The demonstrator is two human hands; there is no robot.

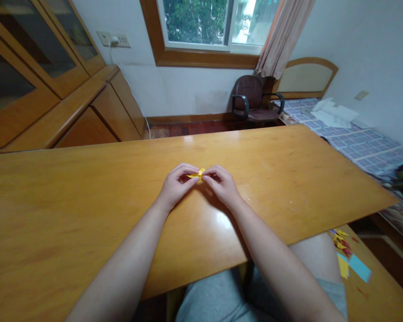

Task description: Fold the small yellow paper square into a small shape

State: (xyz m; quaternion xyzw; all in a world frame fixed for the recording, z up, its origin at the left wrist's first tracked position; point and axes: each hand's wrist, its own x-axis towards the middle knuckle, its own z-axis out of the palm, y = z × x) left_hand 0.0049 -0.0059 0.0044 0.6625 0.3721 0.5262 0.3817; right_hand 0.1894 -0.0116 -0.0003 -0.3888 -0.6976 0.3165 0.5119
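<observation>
A small piece of folded yellow paper (200, 173) is pinched between my two hands, just above the wooden table (87, 214). My left hand (177, 184) grips its left side between thumb and fingers. On the right side, my right hand (223, 181) holds it the same way, with the fingertips of both hands almost meeting. Pointed flaps of the paper stick out between the fingers; its exact folded shape is too small to make out.
Low at the right, a bench (383, 299) bears several small yellow and red folded papers (340, 241), a light blue sheet (360, 267) and a yellow sheet (343, 266). Tiny white scraps lie on the table's right. Beyond stand an office chair (250, 96) and a bed (356, 143).
</observation>
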